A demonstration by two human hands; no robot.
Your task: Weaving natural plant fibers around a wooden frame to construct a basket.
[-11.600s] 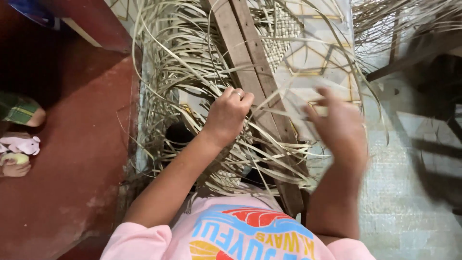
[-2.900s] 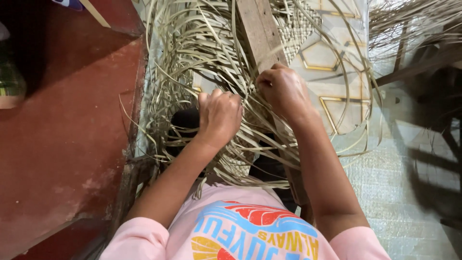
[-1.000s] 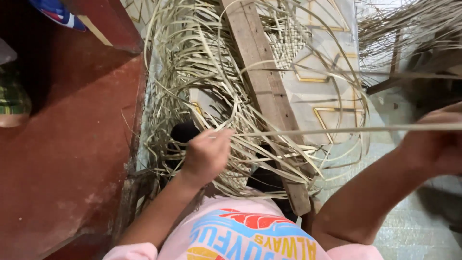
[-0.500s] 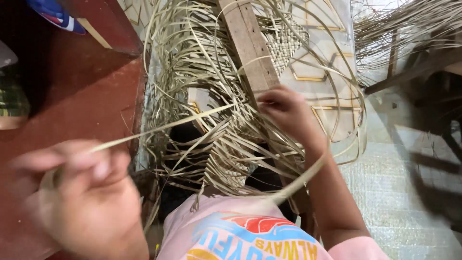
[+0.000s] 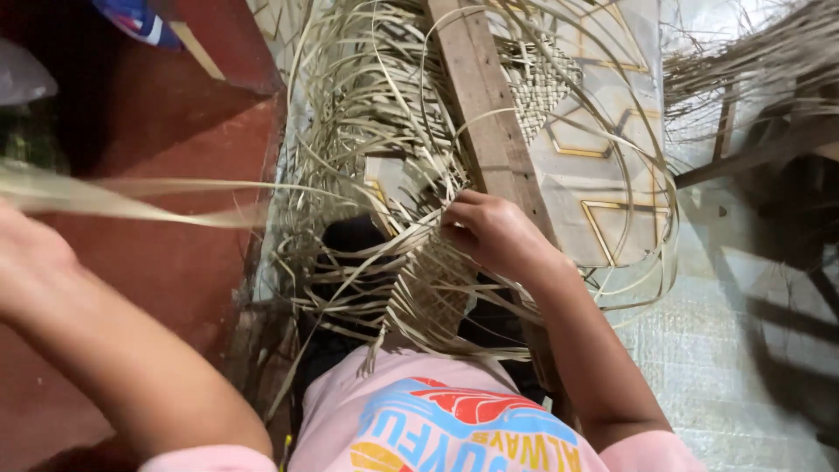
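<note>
1. Head view, looking down past a pink printed shirt (image 5: 454, 428): weaving of pale split-reed strips is in hand, and the step appears to be drawing one long strip through the work.
2. The right hand (image 5: 494, 232) rests on the woven panel (image 5: 428, 280), fingers (image 5: 459, 218) curled and pinching the strips right at the weave's edge, just beside a long wooden plank (image 5: 476, 83) that runs away from the fingertips.
3. The left hand (image 5: 26, 253) is raised close to the lens at the left edge, blurred. A long flat strip (image 5: 175, 197) runs from it across to the weave under the right fingers. It seems clenched on that strip, though the blur hides the fingertips, so I cannot tell for sure.
4. Loose strips (image 5: 376, 96) loop and tangle beyond the right fingers, over a finished woven mat (image 5: 537, 83) and a patterned floor (image 5: 612, 175); a red floor (image 5: 175, 271) lies below the left arm.
5. Next move, by my judgement: the strip needs pulling taut, then the right fingers must press it snug against its neighbours without kinking it.
6. Against half a second ago: the left hand has gone higher and further left, the strip is drawn out longer and flatter, and the right hand has stayed on the weave.
</note>
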